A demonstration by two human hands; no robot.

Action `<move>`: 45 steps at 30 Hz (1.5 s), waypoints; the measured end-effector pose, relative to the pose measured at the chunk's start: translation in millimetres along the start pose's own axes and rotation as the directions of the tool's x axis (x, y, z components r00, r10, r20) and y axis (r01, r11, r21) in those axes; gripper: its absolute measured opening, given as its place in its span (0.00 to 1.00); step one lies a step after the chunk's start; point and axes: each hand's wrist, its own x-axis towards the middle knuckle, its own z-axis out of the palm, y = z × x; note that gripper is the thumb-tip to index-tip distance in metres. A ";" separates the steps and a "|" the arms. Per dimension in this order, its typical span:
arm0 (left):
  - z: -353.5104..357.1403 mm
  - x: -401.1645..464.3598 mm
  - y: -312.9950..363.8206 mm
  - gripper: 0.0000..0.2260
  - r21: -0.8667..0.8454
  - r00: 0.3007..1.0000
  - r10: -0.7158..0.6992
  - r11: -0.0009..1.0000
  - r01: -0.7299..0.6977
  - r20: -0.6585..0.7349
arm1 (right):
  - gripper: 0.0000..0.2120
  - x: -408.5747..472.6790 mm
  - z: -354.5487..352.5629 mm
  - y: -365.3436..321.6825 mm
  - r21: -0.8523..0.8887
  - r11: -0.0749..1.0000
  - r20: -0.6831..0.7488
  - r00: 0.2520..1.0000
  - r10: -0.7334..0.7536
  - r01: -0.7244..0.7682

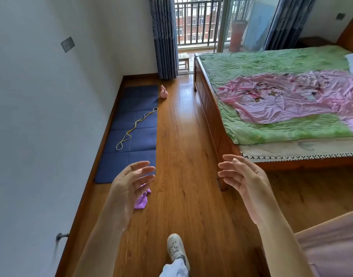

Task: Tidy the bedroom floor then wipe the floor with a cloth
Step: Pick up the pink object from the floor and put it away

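Observation:
A crumpled purple cloth (142,200) lies on the wooden floor (183,148), partly hidden behind my left hand (129,184). That hand hovers above it with relaxed fingers, holding nothing. My right hand (243,179) is raised beside it, fingers spread and empty. Further ahead a dark blue mat (135,118) runs along the left wall, and a yellow looped band (136,126) lies across it. A small pink kettlebell (163,92) stands on the floor at the mat's far right corner.
A wooden bed (209,116) with a green blanket and pink sheet fills the right side. Between the bed and the mat runs a strip of floor toward the curtains (164,37) and balcony door. A white-shoed foot (175,246) is at the bottom.

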 end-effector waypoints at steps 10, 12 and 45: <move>11.0 131.9 14.1 0.10 -0.040 0.996 -0.059 0.997 0.061 0.064 | 0.09 119.0 32.8 -0.8 -0.096 0.993 -0.027 0.998 0.065 -0.067; 10.3 162.2 22.5 0.11 -0.038 0.998 -0.058 0.997 0.060 0.035 | 0.09 147.1 41.5 -5.6 -0.114 0.990 -0.038 0.996 0.081 -0.084; 99.6 550.9 97.8 0.09 -0.124 0.968 0.003 0.992 -0.035 -0.250 | 0.10 597.3 66.6 -58.8 -0.006 0.982 -0.024 0.982 0.187 -0.187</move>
